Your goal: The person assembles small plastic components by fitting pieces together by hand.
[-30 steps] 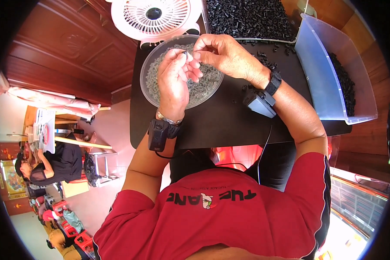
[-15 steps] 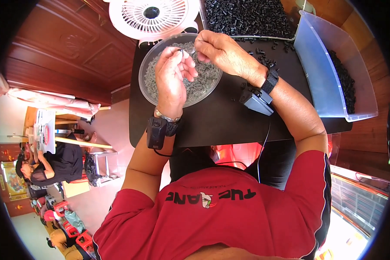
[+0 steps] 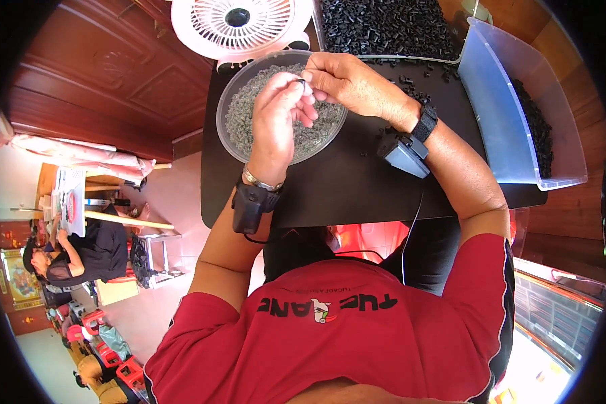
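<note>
Over a round clear tub (image 3: 220,128) of small grey translucent pieces (image 3: 241,121), my two hands meet. My left hand (image 3: 276,118) is closed in a pinch of thumb and forefinger on a small black plastic piece (image 3: 301,81). Its other fingers curl loosely, palm up. My right hand (image 3: 353,84) comes in from the right, thumb and forefinger pinched against the left fingertips at the black piece. What the right fingers hold, if anything, is too small and too covered to make out.
A tray of black plastic pieces (image 3: 384,30) stands at the back, with loose pieces (image 3: 417,87) spilled before it on the dark table (image 3: 316,195). A translucent bin (image 3: 498,114) stands right, a white fan (image 3: 242,50) back left. Another person (image 3: 91,252) sits far left.
My left hand has moved right and my right hand slightly down, so the fingertips now come together at the black piece. Before, they were a little apart.
</note>
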`<state>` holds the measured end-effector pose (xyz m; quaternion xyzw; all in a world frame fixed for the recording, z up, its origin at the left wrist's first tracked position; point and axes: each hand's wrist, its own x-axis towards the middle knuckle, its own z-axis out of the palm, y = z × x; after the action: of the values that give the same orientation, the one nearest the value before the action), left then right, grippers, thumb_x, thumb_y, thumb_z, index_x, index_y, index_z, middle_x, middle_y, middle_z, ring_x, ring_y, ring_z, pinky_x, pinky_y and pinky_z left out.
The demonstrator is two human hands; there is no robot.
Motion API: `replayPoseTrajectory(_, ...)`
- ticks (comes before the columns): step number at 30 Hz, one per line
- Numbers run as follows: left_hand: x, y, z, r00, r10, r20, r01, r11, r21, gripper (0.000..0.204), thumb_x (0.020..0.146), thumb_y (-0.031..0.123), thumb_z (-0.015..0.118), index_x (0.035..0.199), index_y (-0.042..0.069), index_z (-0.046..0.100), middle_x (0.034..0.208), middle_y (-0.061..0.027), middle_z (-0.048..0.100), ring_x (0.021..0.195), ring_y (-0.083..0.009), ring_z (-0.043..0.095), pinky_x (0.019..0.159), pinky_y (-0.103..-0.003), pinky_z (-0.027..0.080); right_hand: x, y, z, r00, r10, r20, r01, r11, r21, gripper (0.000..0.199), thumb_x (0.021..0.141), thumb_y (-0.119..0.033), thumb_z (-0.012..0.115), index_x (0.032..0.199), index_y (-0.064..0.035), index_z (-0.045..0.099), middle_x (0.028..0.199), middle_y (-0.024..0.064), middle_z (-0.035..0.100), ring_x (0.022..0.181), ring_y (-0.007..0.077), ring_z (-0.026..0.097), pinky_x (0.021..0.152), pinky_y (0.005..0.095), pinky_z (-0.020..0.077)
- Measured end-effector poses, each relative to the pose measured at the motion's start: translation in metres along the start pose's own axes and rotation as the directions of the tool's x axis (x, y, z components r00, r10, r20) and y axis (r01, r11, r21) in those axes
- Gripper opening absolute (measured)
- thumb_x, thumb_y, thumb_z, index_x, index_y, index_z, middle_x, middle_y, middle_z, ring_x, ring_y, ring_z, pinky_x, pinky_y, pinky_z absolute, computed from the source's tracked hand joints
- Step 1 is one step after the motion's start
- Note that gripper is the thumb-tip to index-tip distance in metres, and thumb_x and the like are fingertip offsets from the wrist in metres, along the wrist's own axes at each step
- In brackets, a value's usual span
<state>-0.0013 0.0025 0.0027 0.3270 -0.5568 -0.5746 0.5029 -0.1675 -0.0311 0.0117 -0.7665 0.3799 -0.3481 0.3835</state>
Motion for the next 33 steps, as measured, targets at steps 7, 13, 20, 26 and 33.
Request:
replayPoseTrajectory(7, 0.005, -0.004, -0.010, 0.998, -0.065, -0.026, 0.054, 0.954, -0.294, 0.021, 0.091, 0.024, 0.045, 0.087, 0.004, 0.053, 0.076, -0.0076, 0.056, 0.061, -0.0163, 0.055, 0.052, -0.024, 0.040, 0.001, 0.006, 0.007, 0.994, -0.106, -0.034, 0.109, 0.989, 0.097, 0.012, 0.095, -0.013, 0.050, 0.094, -0.0018, 0.055, 0.078, -0.0026, 0.055, 0.072, 0.0058, 0.051, 0.062, 0.0210, 0.0437)
replayPoseTrajectory(13, 0.007, -0.003, -0.013, 0.974, -0.224, -0.039, 0.176, 0.852, -0.493, 0.017, 0.091, 0.023, 0.048, 0.087, 0.007, 0.052, 0.069, -0.0048, 0.053, 0.052, -0.0134, 0.050, 0.046, -0.023, 0.037, -0.002, -0.007, 0.002, 0.966, -0.211, -0.147, 0.183, 0.966, -0.182, 0.009, 0.092, -0.009, 0.053, 0.095, -0.0011, 0.054, 0.079, 0.0002, 0.057, 0.074, 0.0076, 0.054, 0.067, 0.0225, 0.0464)
replayPoseTrajectory(20, 0.003, 0.003, -0.005, 0.980, -0.159, -0.121, 0.124, 0.959, -0.254, 0.014, 0.094, 0.019, 0.046, 0.095, 0.006, 0.054, 0.059, -0.0023, 0.046, 0.043, -0.0095, 0.040, 0.037, -0.020, 0.026, 0.001, -0.003, -0.010, 0.997, -0.065, -0.031, 0.072, 0.912, 0.405, 0.017, 0.093, -0.021, 0.057, 0.094, -0.0046, 0.057, 0.077, -0.0040, 0.056, 0.067, 0.0036, 0.049, 0.063, 0.0189, 0.0438)
replayPoseTrajectory(26, -0.002, 0.004, 0.004, 0.994, -0.037, -0.107, 0.041, 0.999, 0.030, 0.015, 0.095, 0.019, 0.045, 0.094, 0.006, 0.054, 0.062, -0.0002, 0.048, 0.046, -0.0062, 0.042, 0.040, -0.018, 0.029, 0.000, -0.013, -0.015, 0.999, -0.040, -0.020, 0.045, 0.922, 0.384, 0.019, 0.091, -0.023, 0.059, 0.092, -0.0037, 0.060, 0.072, -0.0029, 0.056, 0.066, 0.0049, 0.050, 0.060, 0.0198, 0.0440)
replayPoseTrajectory(33, -0.004, 0.000, 0.005, 0.989, 0.149, -0.010, -0.144, 0.968, 0.205, 0.018, 0.095, 0.021, 0.048, 0.090, 0.004, 0.052, 0.064, 0.0017, 0.047, 0.052, -0.0038, 0.041, 0.046, -0.019, 0.034, -0.003, -0.023, -0.023, 0.992, 0.039, 0.124, -0.067, 0.972, 0.227, 0.016, 0.089, -0.018, 0.060, 0.088, -0.0025, 0.060, 0.072, -0.0017, 0.056, 0.065, 0.0060, 0.052, 0.059, 0.0203, 0.0426)
